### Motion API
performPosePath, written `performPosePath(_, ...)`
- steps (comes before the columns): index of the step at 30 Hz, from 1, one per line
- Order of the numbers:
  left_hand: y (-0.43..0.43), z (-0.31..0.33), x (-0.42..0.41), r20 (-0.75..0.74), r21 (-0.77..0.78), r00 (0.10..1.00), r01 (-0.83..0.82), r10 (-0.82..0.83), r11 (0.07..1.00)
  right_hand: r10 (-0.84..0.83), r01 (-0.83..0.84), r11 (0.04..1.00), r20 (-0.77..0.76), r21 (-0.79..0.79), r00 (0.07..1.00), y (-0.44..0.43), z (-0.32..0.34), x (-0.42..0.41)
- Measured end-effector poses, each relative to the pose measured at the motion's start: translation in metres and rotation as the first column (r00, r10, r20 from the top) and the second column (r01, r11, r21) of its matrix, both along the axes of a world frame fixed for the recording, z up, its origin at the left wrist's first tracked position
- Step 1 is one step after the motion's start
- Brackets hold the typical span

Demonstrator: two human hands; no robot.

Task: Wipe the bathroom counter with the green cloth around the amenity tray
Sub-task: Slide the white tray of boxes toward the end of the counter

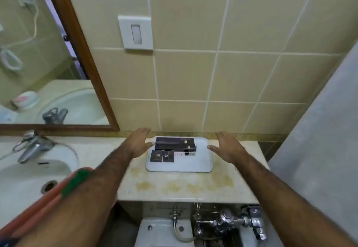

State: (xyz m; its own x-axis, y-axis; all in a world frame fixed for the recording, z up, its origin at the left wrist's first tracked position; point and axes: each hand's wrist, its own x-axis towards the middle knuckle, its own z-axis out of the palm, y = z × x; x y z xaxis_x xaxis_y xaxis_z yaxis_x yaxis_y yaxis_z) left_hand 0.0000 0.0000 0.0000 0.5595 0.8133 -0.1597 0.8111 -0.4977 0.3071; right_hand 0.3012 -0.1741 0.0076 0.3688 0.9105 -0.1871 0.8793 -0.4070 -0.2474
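Observation:
A white amenity tray (195, 164) with several dark boxes (174, 144) lies on the beige stained counter (184, 186), close to the tiled wall. My left hand (138, 144) hovers open at the tray's left edge, thumb near the rim. On the other side, my right hand (228, 148) is open by the tray's right edge, fingers spread. Neither hand holds anything. The green cloth (77, 180) lies bunched with an orange cloth (44, 206) on the sink's front rim, partly hidden under my left forearm.
A white sink (23, 179) with a chrome tap (33, 148) sits left of the tray. A wood-framed mirror (77, 43) hangs above it. Below the counter's front edge are chrome flush valves (232, 221). A grey wall (319, 130) closes off the right.

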Motion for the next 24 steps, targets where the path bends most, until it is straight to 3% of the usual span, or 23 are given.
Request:
performPosePath(6,-0.004,-0.079,0.011,-0.131,-0.028,0.965,-0.235,0.229,0.972,-0.230,0.224,0.973,-0.174,-0.051,0.958,0.011,-0.073,0.015)
performPosePath(17,0.006,-0.110,0.023,0.014,-0.092,0.851,-0.522,0.526,0.848,-0.418,0.424,0.905,-0.282,-0.043,0.863,0.041,-0.114,0.026)
performPosePath(24,0.005,-0.107,0.030,0.047,-0.109,0.832,-0.546,0.553,0.831,-0.471,0.490,0.871,-0.352,-0.040,0.809,0.042,-0.111,0.026)
